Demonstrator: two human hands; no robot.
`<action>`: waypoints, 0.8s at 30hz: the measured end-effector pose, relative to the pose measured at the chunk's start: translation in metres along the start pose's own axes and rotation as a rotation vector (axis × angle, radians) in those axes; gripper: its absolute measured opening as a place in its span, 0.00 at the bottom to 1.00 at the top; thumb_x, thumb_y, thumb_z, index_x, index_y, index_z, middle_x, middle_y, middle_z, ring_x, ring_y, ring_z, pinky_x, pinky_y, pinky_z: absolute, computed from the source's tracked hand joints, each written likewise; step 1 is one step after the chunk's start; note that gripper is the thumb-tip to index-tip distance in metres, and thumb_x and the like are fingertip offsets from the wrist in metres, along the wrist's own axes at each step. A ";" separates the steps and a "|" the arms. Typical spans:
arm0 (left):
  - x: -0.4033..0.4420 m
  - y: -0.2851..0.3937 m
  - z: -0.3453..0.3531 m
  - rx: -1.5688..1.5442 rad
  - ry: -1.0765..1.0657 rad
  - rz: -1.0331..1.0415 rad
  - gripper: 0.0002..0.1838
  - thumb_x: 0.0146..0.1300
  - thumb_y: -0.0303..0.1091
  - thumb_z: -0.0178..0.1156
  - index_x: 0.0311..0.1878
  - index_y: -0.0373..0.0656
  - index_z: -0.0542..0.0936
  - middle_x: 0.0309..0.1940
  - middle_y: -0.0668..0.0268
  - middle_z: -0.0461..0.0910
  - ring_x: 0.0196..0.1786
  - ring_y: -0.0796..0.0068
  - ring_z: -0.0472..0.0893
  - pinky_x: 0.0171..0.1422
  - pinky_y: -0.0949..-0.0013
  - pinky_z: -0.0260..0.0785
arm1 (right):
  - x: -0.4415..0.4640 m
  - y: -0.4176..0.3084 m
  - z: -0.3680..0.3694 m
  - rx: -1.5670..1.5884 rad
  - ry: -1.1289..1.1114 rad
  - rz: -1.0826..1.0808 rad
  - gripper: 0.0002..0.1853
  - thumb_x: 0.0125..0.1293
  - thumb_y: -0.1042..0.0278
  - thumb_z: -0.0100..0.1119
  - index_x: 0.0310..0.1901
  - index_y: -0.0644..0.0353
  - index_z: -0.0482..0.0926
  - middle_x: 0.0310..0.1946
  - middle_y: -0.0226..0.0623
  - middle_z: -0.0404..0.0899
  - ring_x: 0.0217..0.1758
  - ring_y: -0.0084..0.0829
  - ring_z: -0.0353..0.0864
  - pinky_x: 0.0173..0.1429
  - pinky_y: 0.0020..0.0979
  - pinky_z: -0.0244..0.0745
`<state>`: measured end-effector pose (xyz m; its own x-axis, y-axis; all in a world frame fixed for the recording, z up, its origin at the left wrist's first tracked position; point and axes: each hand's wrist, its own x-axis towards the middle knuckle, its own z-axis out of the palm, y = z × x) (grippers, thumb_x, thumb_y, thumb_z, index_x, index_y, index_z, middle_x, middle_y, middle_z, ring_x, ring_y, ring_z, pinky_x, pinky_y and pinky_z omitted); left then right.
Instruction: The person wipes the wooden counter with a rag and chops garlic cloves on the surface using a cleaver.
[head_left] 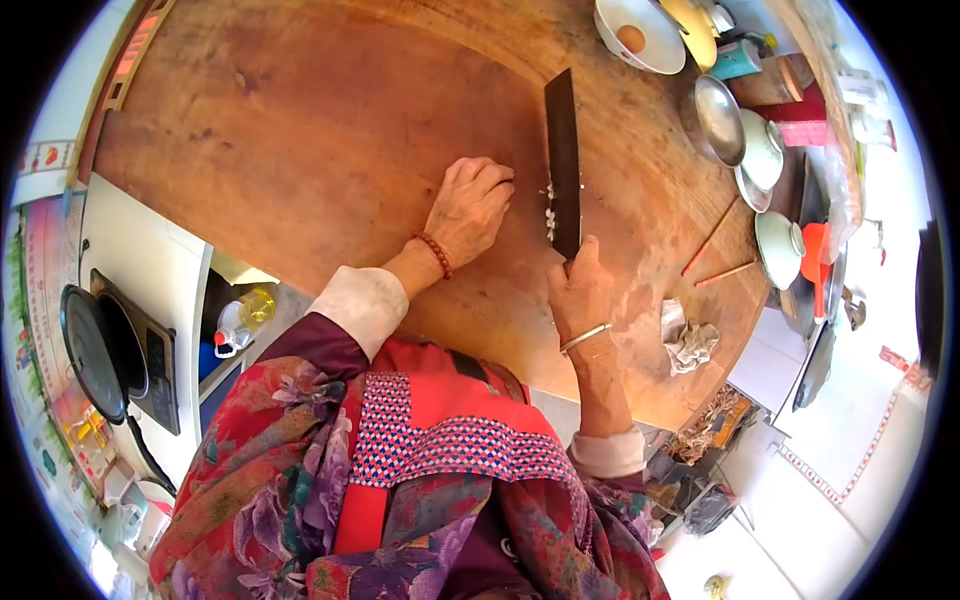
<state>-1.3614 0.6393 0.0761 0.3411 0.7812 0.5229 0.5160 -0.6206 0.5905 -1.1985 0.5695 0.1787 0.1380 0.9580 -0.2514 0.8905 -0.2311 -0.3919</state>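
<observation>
My right hand (582, 290) is wrapped round the handle of a cleaver (564, 160), whose long dark blade points away from me over the wooden board (330, 150). Small chopped white pieces (550, 222), perhaps garlic, lie along the blade's left edge near the handle. To the left of the blade and apart from it, my left hand (474, 212) rests on the wood, its fingers curled under. Whatever those fingers may hold is hidden from view.
At the upper right stand a white bowl (608, 18) with an egg (631, 39), a metal bowl (716, 122) and upturned pale bowls (778, 248). Chopsticks (712, 238) and a crumpled cloth (688, 340) lie right of my right hand. A pan (95, 350) is at far left.
</observation>
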 end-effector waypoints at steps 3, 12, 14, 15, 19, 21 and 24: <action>-0.002 0.000 -0.002 -0.003 -0.012 0.008 0.12 0.50 0.21 0.63 0.40 0.37 0.78 0.47 0.62 0.76 0.54 0.58 0.73 0.61 0.54 0.63 | 0.004 0.001 0.001 0.110 0.056 0.020 0.11 0.58 0.72 0.54 0.41 0.65 0.68 0.20 0.54 0.76 0.28 0.57 0.78 0.34 0.51 0.72; 0.001 0.001 -0.002 -0.001 -0.015 -0.005 0.11 0.51 0.22 0.62 0.40 0.37 0.79 0.47 0.62 0.76 0.53 0.58 0.73 0.61 0.55 0.63 | -0.002 0.004 0.017 0.147 0.067 0.047 0.15 0.57 0.73 0.53 0.46 0.66 0.70 0.19 0.52 0.75 0.27 0.56 0.79 0.34 0.51 0.73; 0.000 0.001 -0.004 -0.006 -0.024 0.007 0.11 0.51 0.22 0.62 0.40 0.37 0.79 0.47 0.61 0.76 0.53 0.58 0.73 0.61 0.55 0.63 | 0.003 0.010 0.006 0.134 0.028 0.018 0.15 0.57 0.73 0.53 0.47 0.66 0.70 0.19 0.52 0.75 0.27 0.56 0.78 0.34 0.51 0.73; 0.001 0.000 -0.003 -0.005 -0.021 0.009 0.11 0.51 0.22 0.62 0.40 0.37 0.79 0.47 0.61 0.76 0.53 0.58 0.73 0.61 0.55 0.63 | 0.007 0.012 -0.002 0.114 -0.003 -0.014 0.15 0.57 0.73 0.54 0.47 0.66 0.70 0.20 0.52 0.75 0.27 0.56 0.78 0.34 0.51 0.73; 0.001 0.001 -0.004 -0.006 -0.013 -0.003 0.11 0.51 0.21 0.62 0.40 0.37 0.79 0.47 0.61 0.76 0.53 0.58 0.73 0.61 0.55 0.64 | 0.001 0.007 -0.016 0.054 -0.100 0.013 0.16 0.57 0.73 0.53 0.48 0.66 0.70 0.21 0.54 0.76 0.28 0.57 0.78 0.34 0.51 0.73; 0.004 0.000 -0.003 -0.001 -0.009 -0.005 0.11 0.51 0.21 0.62 0.40 0.37 0.79 0.47 0.61 0.76 0.53 0.58 0.73 0.61 0.55 0.64 | -0.002 0.015 0.002 0.068 0.044 -0.046 0.16 0.57 0.73 0.54 0.47 0.65 0.70 0.22 0.54 0.76 0.28 0.57 0.78 0.34 0.51 0.72; -0.001 0.001 -0.001 0.003 -0.016 -0.001 0.11 0.51 0.22 0.62 0.40 0.37 0.79 0.47 0.62 0.77 0.53 0.58 0.73 0.61 0.55 0.64 | 0.006 0.018 -0.013 0.049 0.002 -0.077 0.15 0.56 0.73 0.54 0.46 0.65 0.70 0.21 0.53 0.76 0.27 0.56 0.78 0.33 0.51 0.72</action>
<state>-1.3621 0.6381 0.0769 0.3533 0.7825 0.5127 0.5187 -0.6200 0.5887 -1.1759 0.5734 0.1811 0.0706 0.9736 -0.2169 0.8764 -0.1644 -0.4526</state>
